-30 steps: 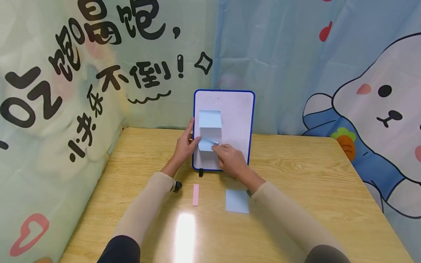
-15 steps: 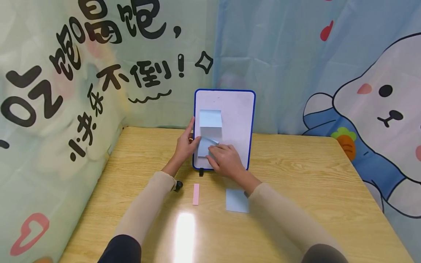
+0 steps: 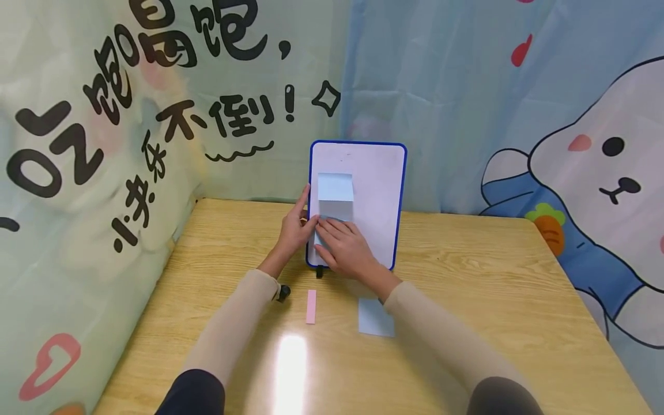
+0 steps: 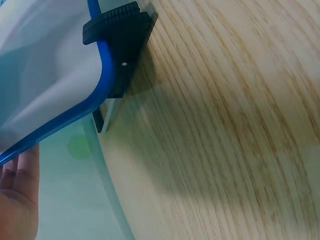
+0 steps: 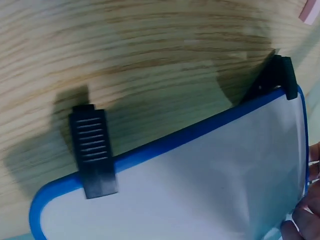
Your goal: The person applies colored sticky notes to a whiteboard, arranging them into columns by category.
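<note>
A whiteboard (image 3: 377, 202) with a blue frame stands propped up at the back of the table. My left hand (image 3: 293, 231) grips its left edge, thumb on the front; in the left wrist view, fingers (image 4: 26, 172) lie behind the rim. With straight fingers, my right hand (image 3: 346, 248) presses flat on a lower blue sticky note (image 3: 317, 240), which is mostly hidden under it. Directly above hangs another blue sticky note (image 3: 335, 187), its bottom edge lifting off the board and casting a shadow.
Black clip feet (image 5: 92, 150) hold the board's bottom edge. On the table (image 3: 467, 288) in front lie a pink paper strip (image 3: 311, 306) and a loose blue sheet (image 3: 376, 318). A printed curtain (image 3: 441, 104) backs the table.
My right hand has let go of the lower sticky note's edge, flattened out and moved left over it. The note went from curled out to pressed down. My left hand kept its grip.
</note>
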`<state>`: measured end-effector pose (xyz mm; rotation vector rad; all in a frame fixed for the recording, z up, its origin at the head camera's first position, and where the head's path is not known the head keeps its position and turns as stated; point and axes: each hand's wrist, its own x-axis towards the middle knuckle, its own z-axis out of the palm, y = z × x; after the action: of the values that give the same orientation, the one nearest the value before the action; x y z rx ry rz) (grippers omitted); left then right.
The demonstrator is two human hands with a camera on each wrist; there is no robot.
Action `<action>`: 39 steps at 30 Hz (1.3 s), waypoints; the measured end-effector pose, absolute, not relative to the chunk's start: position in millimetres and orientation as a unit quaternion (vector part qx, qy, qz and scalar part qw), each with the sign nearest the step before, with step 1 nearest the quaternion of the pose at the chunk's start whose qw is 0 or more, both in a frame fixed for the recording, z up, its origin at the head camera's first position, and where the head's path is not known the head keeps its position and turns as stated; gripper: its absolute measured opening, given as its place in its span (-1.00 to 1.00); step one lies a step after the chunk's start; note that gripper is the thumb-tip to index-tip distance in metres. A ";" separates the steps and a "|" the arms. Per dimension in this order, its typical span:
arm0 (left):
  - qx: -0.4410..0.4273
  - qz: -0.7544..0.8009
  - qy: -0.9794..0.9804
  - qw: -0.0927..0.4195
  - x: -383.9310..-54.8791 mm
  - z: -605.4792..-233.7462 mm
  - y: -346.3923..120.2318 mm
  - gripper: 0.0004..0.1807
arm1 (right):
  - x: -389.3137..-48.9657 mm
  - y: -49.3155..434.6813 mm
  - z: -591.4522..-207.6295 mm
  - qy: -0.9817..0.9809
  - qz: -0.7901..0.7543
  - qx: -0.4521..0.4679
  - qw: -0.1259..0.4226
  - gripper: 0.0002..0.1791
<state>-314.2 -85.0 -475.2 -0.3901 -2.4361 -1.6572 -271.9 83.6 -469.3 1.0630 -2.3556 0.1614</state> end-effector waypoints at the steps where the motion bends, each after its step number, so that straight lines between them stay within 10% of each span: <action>1: -0.131 -0.555 -0.817 0.085 -314.2 -475.1 -84.7 -0.19 | -272.5 84.6 -469.8 -0.876 0.057 0.396 0.271 -0.42; 39: -0.117 -0.554 -0.820 0.077 -309.7 -470.6 -82.9 -0.21 | -271.1 137.7 -478.6 -0.911 -0.011 0.342 0.229 -0.34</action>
<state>-309.7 -82.9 -470.6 -0.3500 -2.4584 -1.6616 -271.1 137.7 -478.6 0.9426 -2.5075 -0.0314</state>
